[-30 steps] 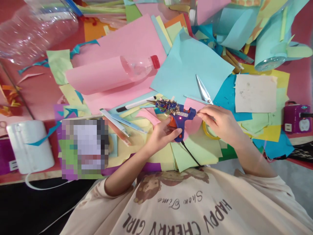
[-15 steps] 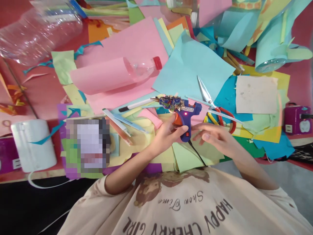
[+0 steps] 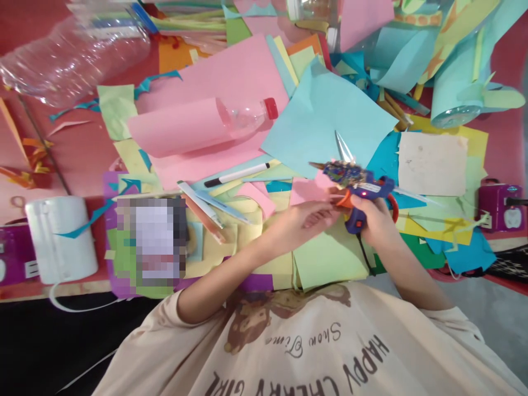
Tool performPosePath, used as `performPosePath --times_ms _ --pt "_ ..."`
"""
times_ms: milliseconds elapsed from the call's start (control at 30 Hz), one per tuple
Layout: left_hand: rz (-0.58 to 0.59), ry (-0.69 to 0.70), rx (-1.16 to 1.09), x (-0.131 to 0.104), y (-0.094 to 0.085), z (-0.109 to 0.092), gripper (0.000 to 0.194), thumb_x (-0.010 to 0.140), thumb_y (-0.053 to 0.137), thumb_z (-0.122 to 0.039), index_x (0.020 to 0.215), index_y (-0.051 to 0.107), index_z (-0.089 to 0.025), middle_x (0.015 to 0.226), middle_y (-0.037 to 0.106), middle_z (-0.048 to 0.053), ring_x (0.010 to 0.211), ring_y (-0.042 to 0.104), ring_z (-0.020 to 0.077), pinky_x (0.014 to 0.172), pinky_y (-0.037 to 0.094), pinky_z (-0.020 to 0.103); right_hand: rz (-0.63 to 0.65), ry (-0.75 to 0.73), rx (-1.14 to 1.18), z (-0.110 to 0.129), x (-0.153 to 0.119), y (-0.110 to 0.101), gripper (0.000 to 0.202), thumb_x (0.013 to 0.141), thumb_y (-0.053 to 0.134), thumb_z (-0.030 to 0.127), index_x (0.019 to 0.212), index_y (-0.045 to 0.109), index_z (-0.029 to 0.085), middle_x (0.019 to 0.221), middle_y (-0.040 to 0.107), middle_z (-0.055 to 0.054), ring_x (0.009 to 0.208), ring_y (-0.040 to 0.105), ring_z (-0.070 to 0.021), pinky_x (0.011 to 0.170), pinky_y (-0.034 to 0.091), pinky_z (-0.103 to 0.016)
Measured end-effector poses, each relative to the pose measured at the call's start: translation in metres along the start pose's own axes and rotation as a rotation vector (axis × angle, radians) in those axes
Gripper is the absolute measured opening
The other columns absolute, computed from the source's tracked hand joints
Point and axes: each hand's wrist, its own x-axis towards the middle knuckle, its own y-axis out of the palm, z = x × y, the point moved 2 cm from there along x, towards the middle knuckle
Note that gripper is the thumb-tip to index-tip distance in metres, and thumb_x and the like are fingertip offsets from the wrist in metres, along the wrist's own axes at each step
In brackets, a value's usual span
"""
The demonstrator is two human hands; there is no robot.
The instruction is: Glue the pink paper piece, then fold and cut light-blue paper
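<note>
Over on the left I see a white case [image 3: 61, 239], then a bottle [image 3: 181, 126] in pink paper and some pens [image 3: 202, 203]. The left hand [image 3: 311, 220] comes next, fingers curled, tips beside the glue gun's orange trigger; whether they grip anything, I can't tell. The glue gun [image 3: 367, 188] sits mid-right above the papers, nozzle pointing left, scissors [image 3: 343, 147] partly hidden behind it. The right hand [image 3: 376, 220] wraps its handle. Farther right are a pale card [image 3: 433, 165] and a purple box [image 3: 501, 206].
</note>
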Motion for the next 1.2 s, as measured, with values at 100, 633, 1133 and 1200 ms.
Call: performPosePath --times_ms 100,633,1133,1200 --pt "-0.285 -0.025 0.356 -0.008 -0.024 0.008 0.012 0.085 0.054 -0.025 0.085 0.065 -0.019 0.086 0.068 0.005 0.072 0.062 0.0157 0.067 0.048 0.029 0.023 -0.076 -0.038 0.012 -0.002 -0.016 0.023 0.079 0.061 0.04 0.077 0.065 0.018 0.084 0.075 -0.009 0.048 0.061 -0.0144 0.04 0.047 -0.027" --pt "-0.378 -0.158 0.745 0.007 -0.033 0.008 0.005 0.081 0.054 -0.016 0.082 0.051 -0.02 0.081 0.06 0.002 0.074 0.055 0.0178 0.071 0.038 0.031 0.072 -0.153 -0.135 0.036 -0.001 -0.025 0.015 0.081 0.068 0.033 0.078 0.071 0.019 0.073 0.068 -0.004 0.044 0.051 -0.0093 0.038 0.035 -0.024" --pt "-0.383 -0.154 -0.106 0.014 -0.036 0.033 0.041 0.081 0.058 -0.05 0.059 0.043 -0.019 0.051 0.037 -0.004 0.049 0.039 0.0092 0.046 0.029 0.024 0.291 -0.044 -0.15 0.017 0.016 -0.001 0.021 0.081 0.072 0.037 0.079 0.068 0.017 0.058 0.062 0.001 0.04 0.051 -0.0079 0.039 0.037 -0.022" --pt "-0.358 -0.158 -0.122 0.014 -0.036 0.034 0.038 0.081 0.059 -0.047 0.061 0.045 -0.019 0.052 0.039 -0.004 0.049 0.041 0.0092 0.046 0.031 0.023 0.288 -0.061 -0.177 0.015 0.021 0.001 0.021 0.081 0.072 0.037 0.078 0.067 0.016 0.055 0.061 0.001 0.04 0.051 -0.008 0.039 0.037 -0.021"
